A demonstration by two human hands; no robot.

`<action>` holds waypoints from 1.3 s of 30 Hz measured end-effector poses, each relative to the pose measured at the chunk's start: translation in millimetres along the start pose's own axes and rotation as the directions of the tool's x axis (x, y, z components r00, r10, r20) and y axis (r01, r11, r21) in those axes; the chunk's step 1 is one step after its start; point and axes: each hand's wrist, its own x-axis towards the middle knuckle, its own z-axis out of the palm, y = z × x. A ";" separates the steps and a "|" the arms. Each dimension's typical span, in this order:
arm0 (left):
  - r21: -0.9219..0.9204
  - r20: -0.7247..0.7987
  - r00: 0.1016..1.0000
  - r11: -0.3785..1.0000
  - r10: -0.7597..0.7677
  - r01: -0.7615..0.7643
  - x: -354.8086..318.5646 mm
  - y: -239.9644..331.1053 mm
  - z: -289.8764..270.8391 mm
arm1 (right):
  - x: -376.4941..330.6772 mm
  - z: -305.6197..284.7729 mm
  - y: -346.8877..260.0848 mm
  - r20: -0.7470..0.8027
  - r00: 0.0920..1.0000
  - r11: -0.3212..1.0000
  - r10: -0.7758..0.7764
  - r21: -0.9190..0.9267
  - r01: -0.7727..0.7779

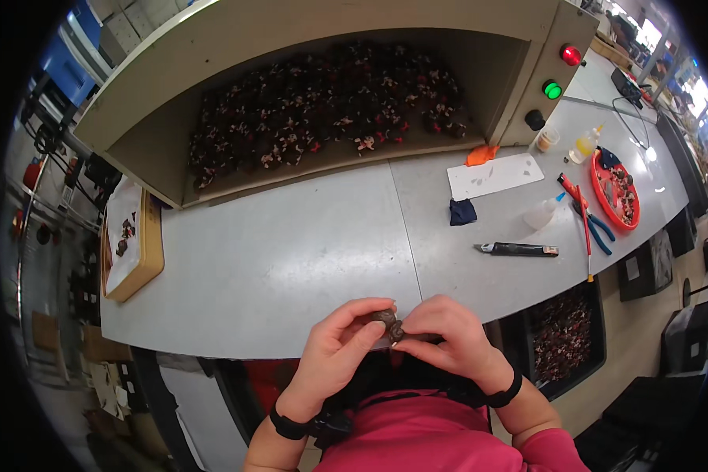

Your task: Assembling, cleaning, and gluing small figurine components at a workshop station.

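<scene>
Item: a small dark coiled part [391, 325], pinched between the fingertips of the left hand [334, 352] and right hand [448, 338] at 6 o'clock, just over the near edge of the grey table [291, 259]; both hands were closed on it. Its long axis was judged to run 9 to 3 o'clock, though which end led could not be told. Risk noted: held so near the edge, it could be dropped if the pinch slipped; at 12 o'clock a beige cabinet [330, 23] of similar dark pieces [330, 110] was recorded.
</scene>
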 end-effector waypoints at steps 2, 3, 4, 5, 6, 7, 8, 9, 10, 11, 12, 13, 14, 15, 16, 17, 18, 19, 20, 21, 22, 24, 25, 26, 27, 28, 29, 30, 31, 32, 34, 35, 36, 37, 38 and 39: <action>0.000 -0.004 1.000 1.000 -0.011 0.011 -0.6 2.1 0.7 | -0.1 2.2 0.1 -0.026 1.000 1.000 -0.015 0.015 0.015; -0.003 -0.008 1.000 1.000 -0.020 0.020 -1.1 3.2 1.2 | -0.2 3.0 -0.4 -0.048 0.998 0.999 -0.029 0.027 0.031; 0.000 -0.005 1.000 1.000 -0.022 0.022 0.0 2.8 1.0 | -0.6 3.3 0.1 -0.053 0.998 0.999 -0.028 0.026 0.029; -0.011 -0.005 1.000 0.999 -0.030 0.030 0.8 2.3 0.9 | -1.1 3.6 0.3 -0.053 0.998 0.999 -0.020 0.034 0.022; -0.022 -0.006 0.999 0.999 -0.037 0.037 1.2 2.1 0.6 | -1.2 3.8 0.3 -0.052 0.999 0.999 -0.013 0.044 0.015; -0.021 -0.002 0.999 0.999 -0.040 0.039 2.2 1.9 1.3 | -1.5 2.5 0.5 -0.056 0.998 0.999 -0.010 0.042 0.013; -0.030 -0.004 0.999 0.998 -0.054 0.054 2.8 1.9 2.0 | -1.3 1.0 0.8 -0.037 0.999 0.998 0.007 0.056 -0.005; -0.038 -0.006 0.998 0.997 -0.069 0.069 3.5 1.7 2.5 | -1.5 0.0 1.1 -0.016 1.000 0.997 0.024 0.069 -0.023; -0.036 -0.006 0.998 0.997 -0.070 0.069 3.4 2.2 2.8 | -2.3 0.1 1.1 -0.018 1.000 0.997 0.024 0.071 -0.022; -0.023 0.010 0.997 0.997 -0.076 0.076 3.4 2.8 2.9 | -3.6 0.7 1.5 -0.022 0.999 0.995 0.042 0.095 -0.039; -0.009 0.026 0.996 0.997 -0.082 0.082 3.5 3.4 3.1 | -4.5 1.0 1.7 -0.025 0.998 0.991 0.059 0.118 -0.056; -0.007 0.025 0.996 0.997 -0.082 0.082 3.5 3.9 3.4 | -4.9 1.3 1.8 -0.026 0.998 0.991 0.059 0.119 -0.055; -0.005 0.023 0.997 0.997 -0.079 0.079 3.5 4.3 4.0 | -5.2 1.4 1.9 -0.025 0.998 0.991 0.062 0.121 -0.059; -0.002 0.021 0.997 0.997 -0.076 0.076 3.5 4.6 4.5 | -5.4 1.5 2.0 -0.025 0.997 0.991 0.066 0.122 -0.063; 0.000 0.022 0.997 0.997 -0.076 0.076 3.4 4.7 4.7 | -5.5 1.8 2.2 -0.026 0.997 0.991 0.066 0.122 -0.062; 0.014 0.014 0.997 0.997 -0.072 0.072 3.4 4.8 4.9 | -5.5 1.9 2.5 -0.027 0.998 0.992 0.063 0.109 -0.060; 0.027 0.006 0.998 0.997 -0.068 0.067 3.5 4.9 4.9 | -5.4 2.0 2.7 -0.028 0.998 0.994 0.061 0.096 -0.058; 0.028 0.007 0.998 0.997 -0.068 0.067 3.2 4.5 4.1 | -5.6 2.0 2.8 -0.030 0.998 0.994 0.061 0.095 -0.058; 0.016 0.005 0.996 0.996 -0.089 0.089 3.1 3.8 2.6 | -5.8 2.1 2.7 -0.029 0.997 0.993 0.069 0.102 -0.066; 0.003 0.005 0.994 0.994 -0.110 0.110 3.3 3.0 1.6 | -6.0 2.0 2.5 -0.030 0.997 0.991 0.077 0.108 -0.074; 0.004 0.006 0.994 0.994 -0.110 0.110 3.8 2.1 1.7 | -6.0 1.6 2.3 -0.031 0.997 0.992 0.077 0.107 -0.073; 0.084 0.010 1.000 0.996 -0.027 0.026 5.1 0.6 2.9 | -6.2 0.6 1.6 -0.023 0.995 0.990 0.098 0.100 -0.095; 0.086 0.013 1.000 0.996 -0.026 0.025 5.2 0.3 4.2 | -6.3 0.2 0.3 -0.027 0.995 0.991 0.097 0.098 -0.094; 0.136 0.010 1.000 0.991 0.015 -0.016 4.9 -0.4 5.7 | -6.6 -0.3 -1.9 -0.022 0.989 0.983 0.148 0.116 -0.145; 0.186 0.009 0.998 0.981 0.056 -0.057 4.8 -0.8 6.7 | -6.7 -0.7 -3.1 -0.016 0.980 0.972 0.199 0.134 -0.195; 0.188 0.015 0.998 0.980 0.054 -0.056 4.2 -0.1 7.2 | -6.5 -0.7 -3.1 -0.022 0.979 0.972 0.201 0.133 -0.196; 0.193 0.048 0.997 0.979 0.062 -0.070 3.3 1.3 7.9 | -5.7 -0.7 -2.9 -0.025 0.981 0.970 0.194 0.153 -0.188; 0.198 0.082 0.994 0.977 0.069 -0.084 3.2 2.3 8.1 | -5.4 -0.9 -2.7 -0.029 0.982 0.968 0.187 0.172 -0.180; 0.200 0.087 0.994 0.976 0.067 -0.084 3.5 2.7 7.9 | -5.6 -1.2 -2.9 -0.034 0.981 0.968 0.189 0.172 -0.181; 0.166 0.090 0.995 0.985 0.039 -0.054 4.0 3.1 7.4 | -5.8 -1.5 -3.1 -0.045 0.981 0.966 0.191 0.186 -0.179; 0.134 0.094 0.996 0.991 0.009 -0.022 4.4 3.3 5.7 | -5.9 -1.8 -3.6 -0.058 0.979 0.963 0.194 0.202 -0.178; 0.125 0.102 0.995 0.992 -0.018 0.005 4.3 2.8 4.3 | -5.5 -1.9 -4.3 -0.063 0.976 0.954 0.207 0.236 -0.187; 0.117 0.109 0.993 0.993 -0.045 0.032 4.3 2.6 3.6 | -5.2 -1.9 -4.4 -0.066 0.973 0.943 0.220 0.270 -0.195; 0.118 0.107 0.993 0.992 -0.046 0.034 4.3 2.8 3.9 | -5.2 -2.1 -3.9 -0.066 0.973 0.942 0.221 0.273 -0.195; 0.096 0.109 0.993 0.995 -0.052 0.042 4.3 3.1 4.4 | -5.1 -2.4 -3.2 -0.067 0.976 0.946 0.209 0.265 -0.185; 0.073 0.111 0.992 0.996 -0.058 0.050 4.2 3.2 4.6 | -5.2 -2.6 -2.6 -0.068 0.978 0.950 0.197 0.258 -0.174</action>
